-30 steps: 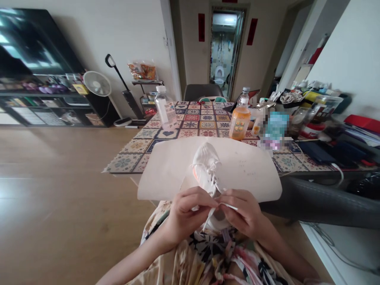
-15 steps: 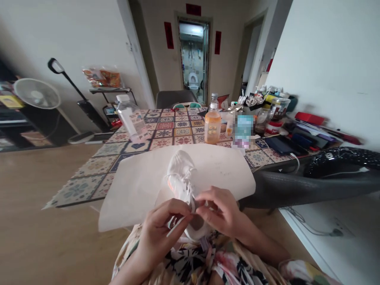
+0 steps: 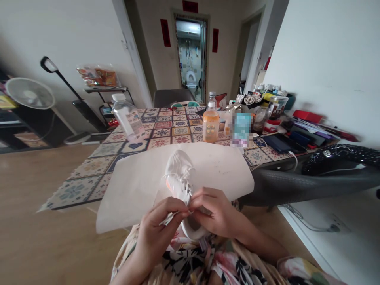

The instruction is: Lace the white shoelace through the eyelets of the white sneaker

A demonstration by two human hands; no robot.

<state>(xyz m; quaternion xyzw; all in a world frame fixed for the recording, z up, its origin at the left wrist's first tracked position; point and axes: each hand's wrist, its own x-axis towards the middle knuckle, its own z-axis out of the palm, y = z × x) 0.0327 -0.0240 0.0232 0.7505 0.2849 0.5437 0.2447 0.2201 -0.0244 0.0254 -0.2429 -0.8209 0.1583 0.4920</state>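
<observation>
A white sneaker point(image 3: 179, 168) lies with its toe pointing away from me, partly on a large white sheet of paper point(image 3: 133, 186) and with its heel over my lap. Above the shoe's opening, my left hand point(image 3: 163, 217) pinches a white shoelace point(image 3: 169, 217) between thumb and fingers. My right hand point(image 3: 212, 209) meets it from the other side, its thumb and fingers closed on the lace at the same spot. The fingertips of both hands almost touch. They cover the shoe's tongue and part of the lacing.
On the patterned tablecloth point(image 3: 181, 131) stand a large clear bottle point(image 3: 127, 118) at left and an orange drink bottle point(image 3: 210, 124) in the middle. Jars and a tablet point(image 3: 283, 143) crowd the right side. A grey chair point(image 3: 282, 188) is close on my right.
My right hand has moved slightly left, and its fingers have closed in against my left hand's fingertips at the lace. The view has shifted a little.
</observation>
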